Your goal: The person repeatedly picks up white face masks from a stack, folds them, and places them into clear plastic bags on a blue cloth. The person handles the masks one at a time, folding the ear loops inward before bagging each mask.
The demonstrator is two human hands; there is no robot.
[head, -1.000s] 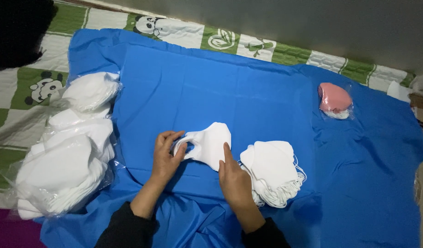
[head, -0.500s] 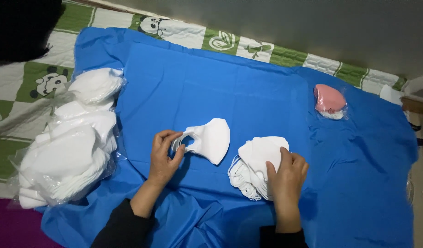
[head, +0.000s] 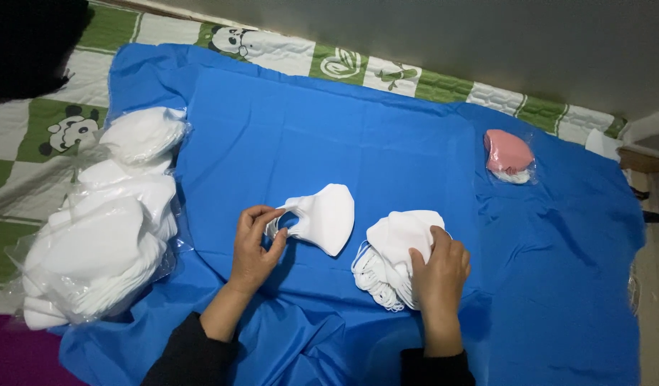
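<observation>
My left hand pinches the ear loop of one white mask lying on the blue cloth, while my right hand presses flat, fingers spread, on the mask stack just beside it. I count one loose mask, one stack, one pink mask and a bagged pile. The loose mask's long axis runs left-right, loops toward my left hand.

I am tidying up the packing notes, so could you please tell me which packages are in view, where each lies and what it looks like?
Clear plastic bags of white masks: left edge of the blue cloth, bulging, stacked together.
Small clear bag with pink masks: far right on the cloth, rounded.
No labels, signs or screens show.
</observation>
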